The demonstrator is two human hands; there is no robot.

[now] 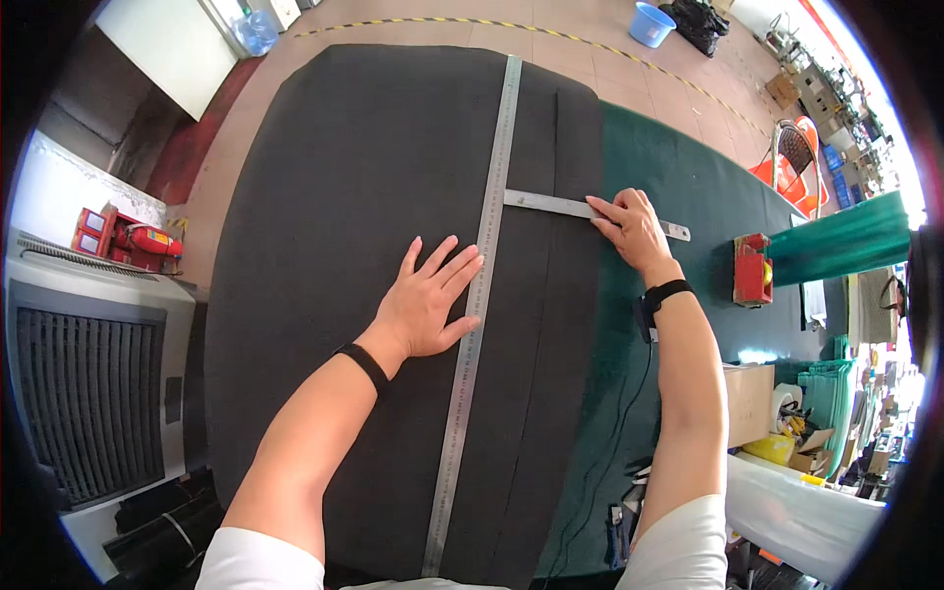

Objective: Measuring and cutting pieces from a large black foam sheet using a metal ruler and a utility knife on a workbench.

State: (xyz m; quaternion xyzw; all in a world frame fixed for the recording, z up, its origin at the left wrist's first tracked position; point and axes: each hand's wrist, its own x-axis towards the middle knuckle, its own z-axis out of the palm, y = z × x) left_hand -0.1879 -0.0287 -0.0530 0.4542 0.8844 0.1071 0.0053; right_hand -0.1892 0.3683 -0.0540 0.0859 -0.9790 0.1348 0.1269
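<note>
A large sheet of dark grey fabric (334,177) covers most of a green-topped table (708,197). A long steel ruler (489,236) lies lengthwise on the fabric, from the far edge to the near edge. A shorter steel ruler (551,204) lies across it at a right angle, reaching right over the fabric's edge. My left hand (428,300) rests flat on the fabric with spread fingers, its fingertips touching the long ruler's left edge. My right hand (634,226) presses its fingers down on the short ruler near the fabric's right edge. Both wrists wear black bands.
A red box-shaped tool (752,270) sits on the green top at the right. A roll of green cloth (841,241) juts in from the right. A grey machine with a grille (93,383) stands left. A blue bucket (651,22) is on the far floor.
</note>
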